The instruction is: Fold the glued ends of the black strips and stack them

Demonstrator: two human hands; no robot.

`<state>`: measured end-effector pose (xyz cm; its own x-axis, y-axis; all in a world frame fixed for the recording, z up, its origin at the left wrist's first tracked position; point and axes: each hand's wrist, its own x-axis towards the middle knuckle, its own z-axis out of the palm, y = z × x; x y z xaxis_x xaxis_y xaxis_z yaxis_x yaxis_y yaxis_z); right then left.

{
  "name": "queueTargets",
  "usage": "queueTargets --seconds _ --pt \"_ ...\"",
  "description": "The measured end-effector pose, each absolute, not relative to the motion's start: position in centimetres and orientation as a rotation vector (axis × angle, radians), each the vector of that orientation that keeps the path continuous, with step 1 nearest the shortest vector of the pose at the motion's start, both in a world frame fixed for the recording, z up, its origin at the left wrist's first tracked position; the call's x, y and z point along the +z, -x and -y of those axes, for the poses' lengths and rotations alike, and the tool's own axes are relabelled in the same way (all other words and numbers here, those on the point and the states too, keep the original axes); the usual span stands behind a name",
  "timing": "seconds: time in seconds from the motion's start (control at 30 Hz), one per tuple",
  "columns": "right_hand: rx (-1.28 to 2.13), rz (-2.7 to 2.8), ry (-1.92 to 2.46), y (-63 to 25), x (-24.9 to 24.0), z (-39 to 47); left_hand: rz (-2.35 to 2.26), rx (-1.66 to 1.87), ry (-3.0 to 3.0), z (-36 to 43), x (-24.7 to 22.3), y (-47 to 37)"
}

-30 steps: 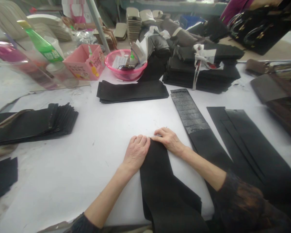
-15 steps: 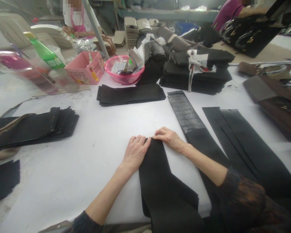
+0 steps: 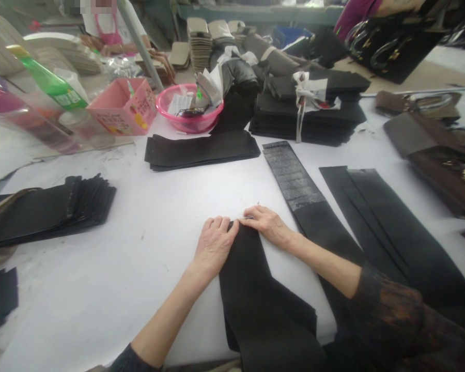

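Observation:
A long black strip [image 3: 251,289] runs from the near edge of the white table [image 3: 139,268] up to both hands. My left hand [image 3: 216,243] presses on the strip's far left corner, its thumb and fingers closed on the edge. At the far right corner, my right hand [image 3: 267,223] pinches the same end, thumb and forefinger together. The two thumbs almost touch. To the right of my hands lies another black strip with a shiny grey patch [image 3: 292,175], partly under my right forearm.
Black pieces are stacked at the left [image 3: 42,212] and beyond my hands [image 3: 203,150]. Behind stand a pink basin [image 3: 189,121], a pink box [image 3: 124,111] and a tied black pile [image 3: 302,119]. More black pieces [image 3: 387,222] and brown bags [image 3: 442,155] lie right. Two people sit farther back.
The view has shifted slightly, so the surroundings sit a little farther left. My right fingertips have lifted a little at the strip's end, where a small light edge now shows.

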<state>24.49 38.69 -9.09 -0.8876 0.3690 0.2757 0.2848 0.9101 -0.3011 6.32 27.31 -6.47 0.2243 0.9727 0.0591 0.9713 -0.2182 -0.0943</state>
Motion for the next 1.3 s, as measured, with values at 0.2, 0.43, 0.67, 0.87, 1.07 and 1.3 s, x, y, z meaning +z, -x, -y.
queueTargets --seconds 0.2,0.43,0.67,0.87,1.07,1.3 --pt "0.618 2.645 0.486 -25.6 -8.9 -39.3 1.887 0.018 2.363 -27.2 -6.4 -6.3" --pt "0.589 2.653 0.48 -25.7 -9.4 -39.6 1.884 0.017 2.373 -27.4 -6.4 -6.4" --pt "0.551 2.65 0.518 -25.8 -9.7 -39.2 1.859 0.067 2.383 -27.7 -6.1 -6.6" --pt "0.655 2.545 0.579 -25.8 -10.0 -39.2 1.839 0.087 2.383 -27.7 -6.1 -6.7" --pt "0.738 2.402 0.607 -25.7 -10.3 -39.6 1.841 0.073 2.38 -27.8 -6.2 -6.9" --pt "0.605 2.61 0.533 -26.5 -9.8 -39.3 1.845 0.098 2.403 -28.0 -6.1 -6.8"
